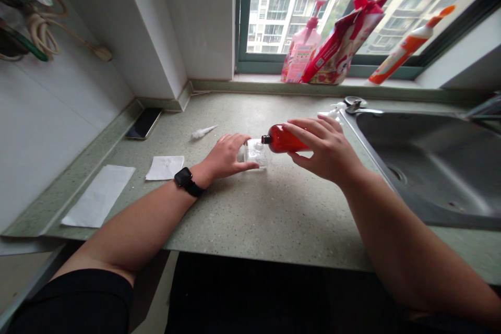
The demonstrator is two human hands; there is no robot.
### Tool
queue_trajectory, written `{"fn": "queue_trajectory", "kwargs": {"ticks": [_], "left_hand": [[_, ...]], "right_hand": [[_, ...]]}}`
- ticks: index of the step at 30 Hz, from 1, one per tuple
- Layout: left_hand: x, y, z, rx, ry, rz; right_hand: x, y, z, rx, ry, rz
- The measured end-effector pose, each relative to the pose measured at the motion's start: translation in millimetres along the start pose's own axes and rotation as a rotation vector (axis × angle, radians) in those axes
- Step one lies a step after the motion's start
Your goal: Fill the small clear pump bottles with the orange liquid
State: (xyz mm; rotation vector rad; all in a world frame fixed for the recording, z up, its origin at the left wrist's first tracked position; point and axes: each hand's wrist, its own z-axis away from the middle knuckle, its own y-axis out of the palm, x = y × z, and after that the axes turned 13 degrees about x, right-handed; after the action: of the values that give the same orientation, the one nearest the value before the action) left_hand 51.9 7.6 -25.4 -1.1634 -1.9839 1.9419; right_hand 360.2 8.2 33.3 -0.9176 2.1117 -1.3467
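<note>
Well, first the right hand (324, 148), closed in a firm grasp around a red-brown bottle (284, 139), with the fingers wrapped over its body. Bottle held almost level, its black uncapped neck pointing to the left. Next, the left hand (224, 156), also in a grasp, curved over a small clear bottle (255, 153). This clear bottle on the speckled green countertop (250, 229), apparently lying on its side, with its open end toward the red-brown neck. Between the two bottles, almost no gap; whether touching or not, impossible to tell. On the left wrist, a black smartwatch (183, 177).

Farther left on the counter, a small white plastic piece (203, 132), two white paper sheets (164, 167) (97, 195), and a dark smartphone (143, 123) near the wall. Just behind the right hand, a white pump head (332, 110), and to the right a stainless steel sink (422, 167) with a metal tap base (354, 106) at its back edge. Farther ahead, on the window sill (254, 77), a pink pump bottle (301, 44), a red and white pouch (342, 42), and an orange and white tube (407, 49), all leaning against the window (270, 10). High on the left wall, a coiled cable (41, 34).
</note>
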Motion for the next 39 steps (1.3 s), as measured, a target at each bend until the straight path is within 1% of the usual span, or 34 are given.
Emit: {"fn": "queue_trajectory", "kwargs": {"ticks": [23,39], "left_hand": [[-1.8,-1.5,0.3,0.003,-0.007,0.008],[-0.7,-1.1,0.4,0.003,-0.011,0.005]], "right_hand": [[0.6,0.4,-0.2,0.005,0.006,0.02],[-0.7,0.7,-0.2,-0.022,-0.021,0.025]]}}
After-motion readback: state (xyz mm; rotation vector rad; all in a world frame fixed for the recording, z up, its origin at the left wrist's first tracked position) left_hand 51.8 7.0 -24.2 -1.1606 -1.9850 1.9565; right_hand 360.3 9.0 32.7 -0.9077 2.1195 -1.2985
